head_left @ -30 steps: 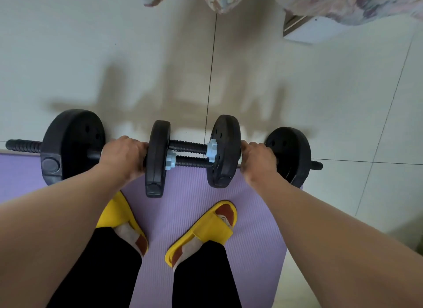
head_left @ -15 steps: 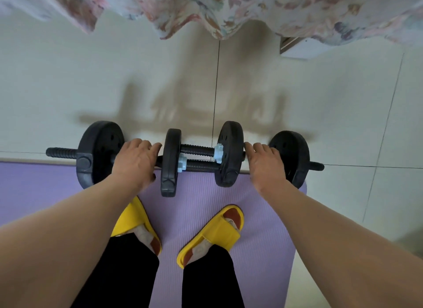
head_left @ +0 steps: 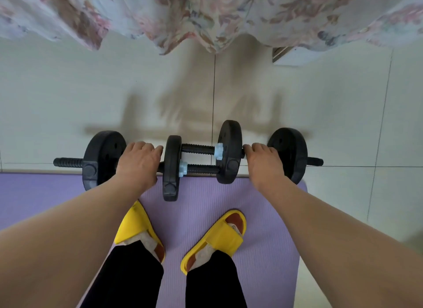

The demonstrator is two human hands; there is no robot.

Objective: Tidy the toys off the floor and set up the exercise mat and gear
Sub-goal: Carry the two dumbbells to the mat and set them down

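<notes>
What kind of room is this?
Likely a home bedroom: floral bedding hangs over a pale tiled floor, and a purple exercise mat lies beside it with two black dumbbells at its edge.

A home, likely a bedroom, is suggested: a flowered bedspread [head_left: 206, 16] is seen hanging over a pale tiled floor [head_left: 68, 97], where a purple exercise mat [head_left: 263, 239] is spread and yellow house slippers [head_left: 219, 236] are worn.

Soft, even daylight leaves the scene fairly bright. Blurred shadows spread across the pale floor [head_left: 91, 97] beyond the arms. The wide lens bends the edges, and the floral cloth [head_left: 206, 12] looks soft.
</notes>
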